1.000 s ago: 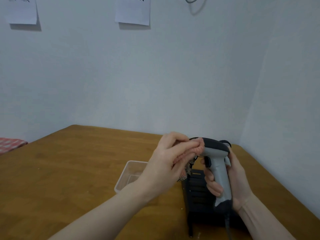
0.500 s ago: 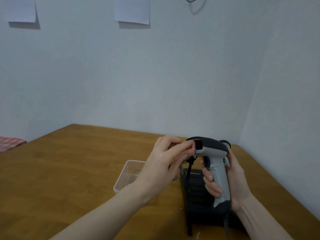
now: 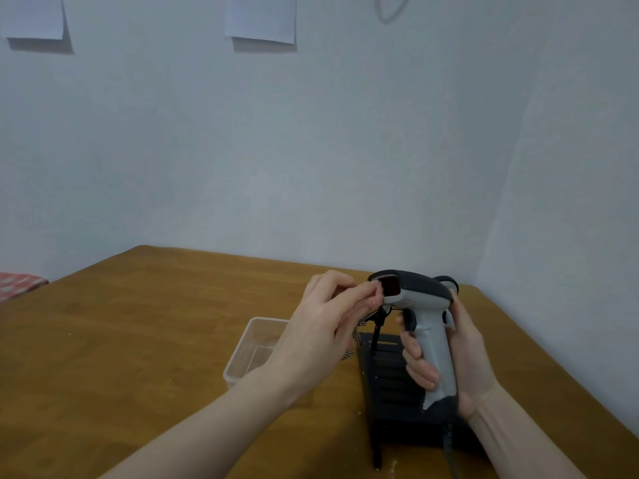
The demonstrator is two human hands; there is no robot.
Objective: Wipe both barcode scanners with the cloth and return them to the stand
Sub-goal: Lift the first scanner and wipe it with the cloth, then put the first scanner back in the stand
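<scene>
The right hand (image 3: 453, 354) is gripping the handle of a grey-and-black barcode scanner (image 3: 420, 318), holding it upright over the black stand (image 3: 390, 385) at the table's (image 3: 138, 340) near right, while the left hand (image 3: 325, 326) is pinching a checked cloth (image 3: 356, 337) against the scanner's window. Wiping appears to be under way on this scanner, with its return to the stand left to do. A second scanner is not clearly showing (only a dark shape behind the held one), so its progress cannot be judged.

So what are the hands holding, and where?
The right hand grips the scanner by its handle. The left hand pinches the cloth near its window.
</scene>
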